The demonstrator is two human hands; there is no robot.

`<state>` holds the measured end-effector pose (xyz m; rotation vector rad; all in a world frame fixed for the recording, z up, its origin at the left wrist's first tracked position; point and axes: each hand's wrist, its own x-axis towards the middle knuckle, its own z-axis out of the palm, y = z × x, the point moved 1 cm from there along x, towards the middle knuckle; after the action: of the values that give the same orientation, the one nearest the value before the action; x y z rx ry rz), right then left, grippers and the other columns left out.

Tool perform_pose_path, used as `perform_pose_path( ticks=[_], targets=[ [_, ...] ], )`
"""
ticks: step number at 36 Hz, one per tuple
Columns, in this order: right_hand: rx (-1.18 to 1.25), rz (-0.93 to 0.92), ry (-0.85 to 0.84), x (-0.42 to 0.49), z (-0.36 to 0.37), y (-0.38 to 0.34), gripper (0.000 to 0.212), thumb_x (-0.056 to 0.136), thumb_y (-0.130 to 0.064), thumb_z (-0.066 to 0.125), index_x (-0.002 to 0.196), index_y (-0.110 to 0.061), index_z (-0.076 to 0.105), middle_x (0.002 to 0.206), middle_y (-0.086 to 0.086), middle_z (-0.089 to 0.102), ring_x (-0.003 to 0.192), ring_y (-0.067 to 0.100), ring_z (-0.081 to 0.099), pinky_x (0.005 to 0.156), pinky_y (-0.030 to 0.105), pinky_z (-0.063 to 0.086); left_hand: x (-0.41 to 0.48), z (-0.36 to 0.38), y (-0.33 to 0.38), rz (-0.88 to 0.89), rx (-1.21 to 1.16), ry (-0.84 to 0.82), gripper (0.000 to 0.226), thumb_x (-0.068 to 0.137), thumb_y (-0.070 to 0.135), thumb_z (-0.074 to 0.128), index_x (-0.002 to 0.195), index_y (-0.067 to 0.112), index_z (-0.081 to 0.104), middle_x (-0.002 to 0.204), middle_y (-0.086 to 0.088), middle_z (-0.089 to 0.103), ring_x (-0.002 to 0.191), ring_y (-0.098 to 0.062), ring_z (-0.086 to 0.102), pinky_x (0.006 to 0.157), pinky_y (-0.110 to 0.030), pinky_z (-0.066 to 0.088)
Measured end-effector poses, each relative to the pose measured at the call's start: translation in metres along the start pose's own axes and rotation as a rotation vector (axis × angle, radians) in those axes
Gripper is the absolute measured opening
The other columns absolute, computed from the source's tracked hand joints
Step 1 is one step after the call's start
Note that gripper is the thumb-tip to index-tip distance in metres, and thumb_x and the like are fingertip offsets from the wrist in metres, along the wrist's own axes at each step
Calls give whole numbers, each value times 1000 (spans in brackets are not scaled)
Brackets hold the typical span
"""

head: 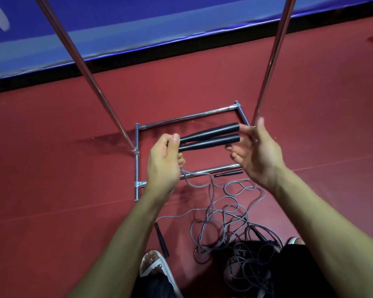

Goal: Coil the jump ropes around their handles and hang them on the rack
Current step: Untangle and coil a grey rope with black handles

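Observation:
Two black jump-rope handles (211, 136) lie side by side, held level above the rack's base. My left hand (165, 162) grips their narrow ends, thumb on top. My right hand (257, 153) is at their thick ends with fingers straight and spread, fingertips touching or nearly touching the ends. A grey rope (211, 203) hangs from under my left hand down to a loose tangle on the floor. The metal rack (136, 164) stands in front of me, its two uprights rising past both sides of the view.
More black handles lie on the red floor: one (227, 173) by the rack's near bar, another (161, 238) by my sandalled foot (154, 265). Dark ropes (248, 252) pile near my right leg. A blue barrier (116, 29) runs along the back.

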<state>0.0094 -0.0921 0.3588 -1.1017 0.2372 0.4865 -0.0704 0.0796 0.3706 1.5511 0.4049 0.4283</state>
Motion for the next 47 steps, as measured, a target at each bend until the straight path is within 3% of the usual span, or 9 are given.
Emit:
perform_pose_path(
  ticks=[2, 5, 8, 13, 22, 25, 30, 35, 47],
  targets=[
    [-95, 19, 70, -2, 3, 19, 29, 103, -25, 45, 88, -9, 63, 69, 8, 66, 57, 25, 61, 53, 23, 45, 0, 3, 1, -2, -64, 27, 37, 105, 16, 40, 69, 19, 31, 58, 12, 19, 50, -9, 19, 53, -34, 16],
    [-661, -213, -190, -14, 17, 46, 10, 91, -2, 63, 95, -8, 69, 91, 9, 70, 83, 22, 61, 73, 29, 50, -4, 11, 3, -5, -126, 31, 37, 105, 15, 38, 69, 19, 30, 58, 10, 17, 48, -8, 18, 50, -30, 17],
    [-807, -285, -496, -27, 35, 57, 14, 95, -15, 63, 101, -27, 66, 92, -15, 71, 86, -2, 61, 86, 24, 49, -6, 15, 5, 2, -133, 13, 36, 105, 14, 38, 70, 17, 33, 53, 12, 20, 47, -8, 20, 47, -26, 21],
    [-798, -246, -464, -34, 42, 56, 23, 98, -21, 58, 77, -11, 61, 56, -1, 56, 40, 2, 39, 48, 16, 33, -7, 4, 3, 91, 64, 17, 26, 96, 29, 45, 72, 19, 41, 53, 15, 31, 49, -8, 30, 49, -28, 29],
    [-1484, -656, -399, -43, 39, 19, 19, 85, -43, 69, 90, -25, 66, 71, -8, 57, 77, 21, 56, 68, 36, 50, -5, -8, -10, 246, 515, 7, 21, 97, 31, 45, 76, 31, 47, 52, 13, 49, 56, -17, 59, 58, -32, 45],
    [-1532, -774, -439, -44, 35, 11, 20, 94, -40, 58, 98, -23, 68, 90, -6, 64, 94, 23, 60, 73, 40, 51, -7, -12, -12, 310, 606, -48, 17, 96, 33, 44, 81, 26, 50, 57, 2, 55, 63, -27, 59, 63, -38, 43],
    [-1429, -816, -498, -31, 31, -11, 33, 84, -48, 55, 89, -22, 74, 71, -10, 53, 74, 20, 57, 65, 44, 51, -7, -17, -9, 315, 703, -232, 18, 97, 30, 46, 83, 20, 52, 56, 5, 49, 56, -11, 45, 57, -27, 29],
    [-1317, -821, -555, -24, 31, -24, 24, 82, -39, 66, 86, -19, 79, 65, -18, 54, 63, 4, 53, 62, 17, 41, -12, -17, -1, 306, 647, -328, 16, 91, 33, 43, 81, 24, 52, 66, 6, 56, 64, -11, 49, 63, -22, 36],
    [-1419, -756, -538, -42, 39, 4, 32, 87, -46, 64, 81, -16, 73, 67, 2, 68, 61, 19, 55, 62, 37, 52, -1, -21, -12, 158, 297, 10, 17, 94, 27, 46, 78, 22, 50, 47, 13, 47, 48, -8, 44, 52, -27, 37]
  ],
)
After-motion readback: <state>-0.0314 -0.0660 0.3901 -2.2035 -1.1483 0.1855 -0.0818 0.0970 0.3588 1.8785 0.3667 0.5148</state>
